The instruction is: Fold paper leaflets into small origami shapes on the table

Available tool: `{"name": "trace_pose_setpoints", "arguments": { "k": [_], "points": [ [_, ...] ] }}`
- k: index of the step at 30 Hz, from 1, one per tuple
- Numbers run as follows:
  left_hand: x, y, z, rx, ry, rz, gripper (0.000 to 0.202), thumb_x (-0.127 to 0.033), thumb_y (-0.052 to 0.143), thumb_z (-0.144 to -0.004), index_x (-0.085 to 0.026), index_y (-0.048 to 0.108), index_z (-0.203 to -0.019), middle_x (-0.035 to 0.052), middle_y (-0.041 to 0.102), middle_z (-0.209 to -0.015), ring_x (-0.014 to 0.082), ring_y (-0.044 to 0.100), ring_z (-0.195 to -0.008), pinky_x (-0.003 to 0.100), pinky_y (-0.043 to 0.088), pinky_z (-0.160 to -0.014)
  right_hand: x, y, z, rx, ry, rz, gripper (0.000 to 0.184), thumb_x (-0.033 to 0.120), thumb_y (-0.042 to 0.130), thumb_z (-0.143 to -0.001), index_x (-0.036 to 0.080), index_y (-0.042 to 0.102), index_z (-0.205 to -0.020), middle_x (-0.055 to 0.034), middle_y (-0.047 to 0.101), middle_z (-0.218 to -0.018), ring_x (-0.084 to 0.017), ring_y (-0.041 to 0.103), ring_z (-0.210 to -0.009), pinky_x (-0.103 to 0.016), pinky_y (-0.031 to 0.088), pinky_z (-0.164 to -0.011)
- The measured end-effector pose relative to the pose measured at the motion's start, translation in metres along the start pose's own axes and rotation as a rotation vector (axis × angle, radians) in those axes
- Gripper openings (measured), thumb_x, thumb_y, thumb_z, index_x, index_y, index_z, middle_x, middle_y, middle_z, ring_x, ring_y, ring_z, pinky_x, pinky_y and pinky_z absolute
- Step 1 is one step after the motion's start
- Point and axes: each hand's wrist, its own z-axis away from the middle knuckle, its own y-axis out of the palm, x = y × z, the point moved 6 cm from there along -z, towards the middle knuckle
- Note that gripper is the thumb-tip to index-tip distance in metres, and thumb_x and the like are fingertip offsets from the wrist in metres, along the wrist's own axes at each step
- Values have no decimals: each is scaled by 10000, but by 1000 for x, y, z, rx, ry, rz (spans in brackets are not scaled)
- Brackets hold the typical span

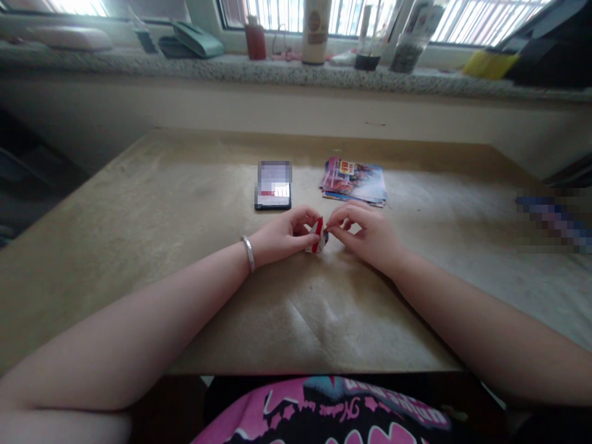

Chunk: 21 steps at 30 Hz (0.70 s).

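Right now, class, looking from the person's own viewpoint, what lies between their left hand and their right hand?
In the head view, a small folded paper piece, red and white, lies between the left hand and the right hand, held by both.

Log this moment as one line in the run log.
left hand: pinching folded red-white paper | right hand: fingertips on paper | nearby: phone, stack of leaflets

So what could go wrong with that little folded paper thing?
The folded red-and-white paper is small and pinched between the left hand and right hand, so it might tear or slip if pulled hard. The phone lies just beyond the left hand, and a sudden move might knock it. The stack of printed leaflets is close to the right hand and could get pushed out of place.
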Motion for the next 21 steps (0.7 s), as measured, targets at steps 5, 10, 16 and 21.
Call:
{"name": "trace_pose_setpoints", "arguments": {
  "k": [5, 10, 16, 21],
  "points": [
    [-1, 1, 0, 1, -20, -83, 201, -213, 624, -760, -145, 533, -926, -18, 615, -741, 77, 602, -622, 180, 457, -573, 3, 0, -1, -8, -26, 32, 60, 197, 586, -826, 231, 618, -789, -29, 611, -794, -149, 560, -742, -282, 481, -604],
    [-1, 0, 2, 4, -36, -148, 179, -272, 613, -786, -150, 527, -885, -12, 613, -681, 101, 594, -609, 208, 455, -572, 6, 1, -1, 15, -64, 64, 72, 194, 572, -834, 239, 616, -799, -29, 607, -797, -153, 558, -750, -292, 474, -616],
    [0, 1, 3, -33, -49, -221, 274, -413, 593, -827, -146, 543, -860, 10, 613, -672, 120, 594, -606, 221, 459, -555, 6, 2, -1, -3, -104, 70, 85, 239, 564, -866, 238, 613, -796, -33, 602, -794, -157, 560, -753, -310, 469, -648],
    [-6, 2, 3, -48, -8, -233, 264, -402, 607, -826, -144, 564, -861, -2, 603, -670, 103, 560, -599, 215, 450, -574, 7, 4, 0, 0, -111, 91, 85, 237, 560, -870, 236, 619, -808, -37, 611, -802, -165, 563, -772, -316, 469, -671]
  ]
}}
